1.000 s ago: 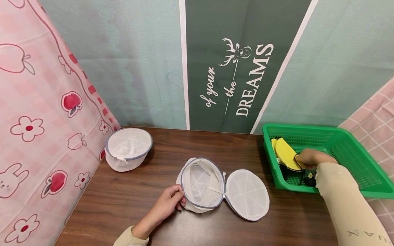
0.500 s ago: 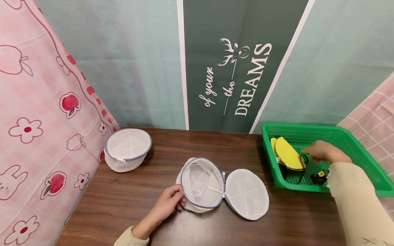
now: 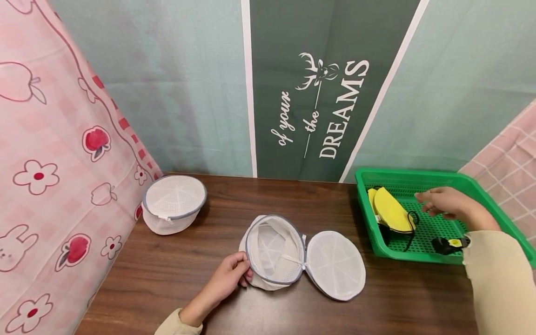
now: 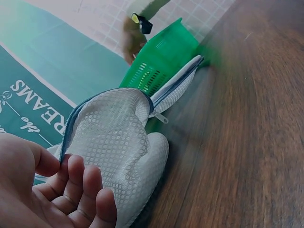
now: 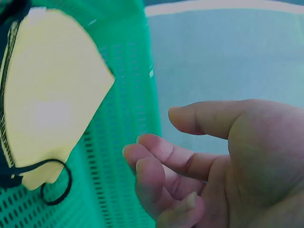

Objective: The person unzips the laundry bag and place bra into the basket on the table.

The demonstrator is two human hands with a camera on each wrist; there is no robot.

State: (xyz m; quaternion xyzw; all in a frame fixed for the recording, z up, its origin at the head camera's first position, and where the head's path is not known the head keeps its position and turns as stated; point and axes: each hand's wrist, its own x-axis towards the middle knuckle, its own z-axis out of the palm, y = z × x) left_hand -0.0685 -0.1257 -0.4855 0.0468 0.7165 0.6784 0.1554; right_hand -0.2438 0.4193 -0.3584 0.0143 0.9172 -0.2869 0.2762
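Observation:
My left hand (image 3: 230,274) pinches the blue-edged rim of a white mesh laundry bag (image 3: 270,284) between thumb and curled fingers. The bag stands with its mouth uncovered, and its round mesh lid (image 3: 336,265) lies folded out to the right. Over the green plastic basket (image 3: 414,255), my right hand (image 3: 445,202) hovers with nothing in it, its fingers relaxed and thumb apart. Left of that hand, in the basket, lies a yellow cup-shaped cloth item (image 3: 392,211) with black trim and a black cord loop (image 5: 57,187); its exact kind cannot be told.
A second white mesh laundry bag (image 3: 173,204) with a blue rim stands at the back left of the brown wooden table (image 3: 234,197). A pink patterned cloth (image 3: 50,204) bounds the left side, and a green curtain (image 3: 201,93) hangs behind the table.
My right hand has drawn away from the yellow item toward the right, and its cord loop now lies free beside it. My left hand and the bag have stayed put.

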